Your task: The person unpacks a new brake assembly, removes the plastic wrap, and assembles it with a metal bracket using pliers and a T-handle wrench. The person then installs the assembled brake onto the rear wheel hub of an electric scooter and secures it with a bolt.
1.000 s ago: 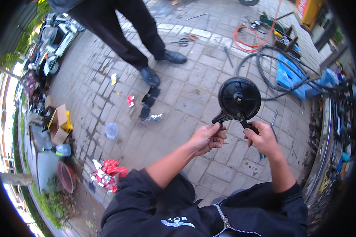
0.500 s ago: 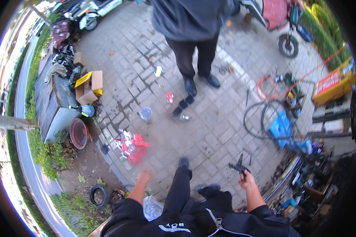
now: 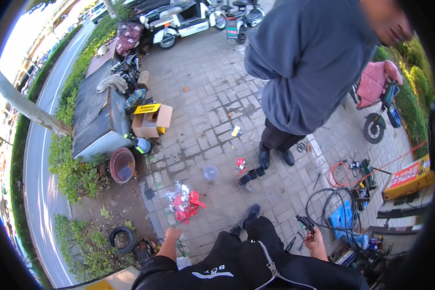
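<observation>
My right hand [image 3: 316, 239] is closed around a small dark part with jutting arms [image 3: 305, 223]; its exact kind cannot be made out. It is held over the paving at the right, near the blue sheet [image 3: 342, 217]. My left hand [image 3: 172, 234] hangs at the left with its fingers loosely apart and nothing seen in them. Just beyond it, on the ground, lies a crumpled heap of red and clear plastic packaging [image 3: 187, 205]. A clear round tub [image 3: 210, 172] and a black segmented strip [image 3: 252, 176] lie farther ahead.
A person in a grey top [image 3: 299, 67] stands close ahead on the right. Black hose loops [image 3: 319, 197], an orange hose [image 3: 334, 174] and a yellow case [image 3: 407, 178] line the right side. At left are an open carton [image 3: 152, 121], a reddish basin [image 3: 123, 165] and a tyre [image 3: 122, 240].
My view has shifted, so the ground things appear farther right or lower. The person ahead appears nearer and farther right. My right hand still holds the dark part, now turned differently.
</observation>
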{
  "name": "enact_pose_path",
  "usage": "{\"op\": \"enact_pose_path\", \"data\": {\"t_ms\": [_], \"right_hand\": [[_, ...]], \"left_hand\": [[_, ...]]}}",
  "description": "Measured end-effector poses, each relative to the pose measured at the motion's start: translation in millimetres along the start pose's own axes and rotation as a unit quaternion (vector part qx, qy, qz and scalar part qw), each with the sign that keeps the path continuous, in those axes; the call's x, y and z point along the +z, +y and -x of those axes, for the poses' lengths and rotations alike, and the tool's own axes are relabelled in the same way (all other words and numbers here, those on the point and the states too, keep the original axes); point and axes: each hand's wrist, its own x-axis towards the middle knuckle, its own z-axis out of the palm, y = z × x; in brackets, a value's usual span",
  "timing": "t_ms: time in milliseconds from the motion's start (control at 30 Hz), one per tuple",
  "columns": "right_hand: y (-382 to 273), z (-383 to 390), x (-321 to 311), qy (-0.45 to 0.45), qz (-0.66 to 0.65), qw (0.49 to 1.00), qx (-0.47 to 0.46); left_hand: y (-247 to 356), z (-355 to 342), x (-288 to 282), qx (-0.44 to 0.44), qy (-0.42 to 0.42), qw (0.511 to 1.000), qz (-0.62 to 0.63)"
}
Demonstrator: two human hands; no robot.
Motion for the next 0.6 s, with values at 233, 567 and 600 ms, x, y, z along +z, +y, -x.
{"op": "enact_pose_path", "data": {"t_ms": [233,567,600], "right_hand": [[-43,-55,114,-0.008,0.147,0.988,0.037],[-107,17,287,0.156,0.862,0.457,-0.152],[-103,22,306,0.169,0.861,0.459,-0.137]], "left_hand": [[29,35,-29,-0.034,0.022,0.982,0.185],[55,-87,-17,0.128,-0.073,0.989,-0.018],[89,-122,-32,0.109,-0.063,0.992,-0.028]]}}
